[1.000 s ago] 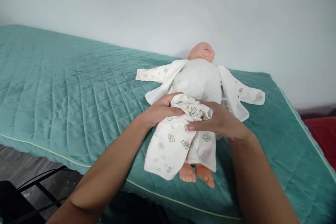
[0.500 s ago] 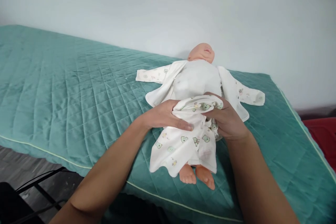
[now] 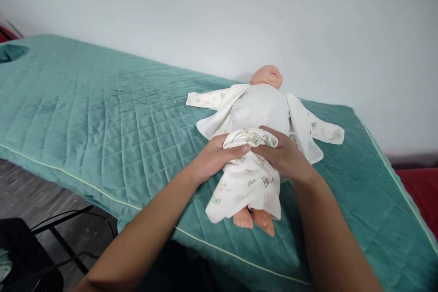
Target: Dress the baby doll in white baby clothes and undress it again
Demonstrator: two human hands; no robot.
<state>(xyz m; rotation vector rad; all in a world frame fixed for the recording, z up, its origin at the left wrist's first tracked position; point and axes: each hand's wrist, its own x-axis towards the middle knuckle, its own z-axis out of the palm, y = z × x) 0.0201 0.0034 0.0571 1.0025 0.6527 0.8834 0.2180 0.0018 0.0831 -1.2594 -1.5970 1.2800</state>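
Note:
A baby doll (image 3: 262,107) lies on its back, head toward the wall, in an opened white jacket (image 3: 219,114) with a small printed pattern and its sleeves spread wide. White cloth with green bear prints (image 3: 244,185) covers the doll's legs, and the bare feet stick out below it. My left hand (image 3: 219,155) grips the bunched upper part of this printed cloth, thumb on top. From the other side my right hand (image 3: 284,153) is closed on the same cloth, the two thumbs close together. Fingers under the folds are hidden.
A quilted green cover (image 3: 102,109) lies over the long bed, which runs along a pale wall (image 3: 219,18). Something red (image 3: 419,196) stands past the right edge. At lower left are a black object (image 3: 30,255) and thin dark legs on a grey floor (image 3: 23,182).
My thumbs have come closer together on the printed cloth, with the left thumb raised toward the bunched edge. The cloth's lower hem has shifted slightly, and the view has turned left.

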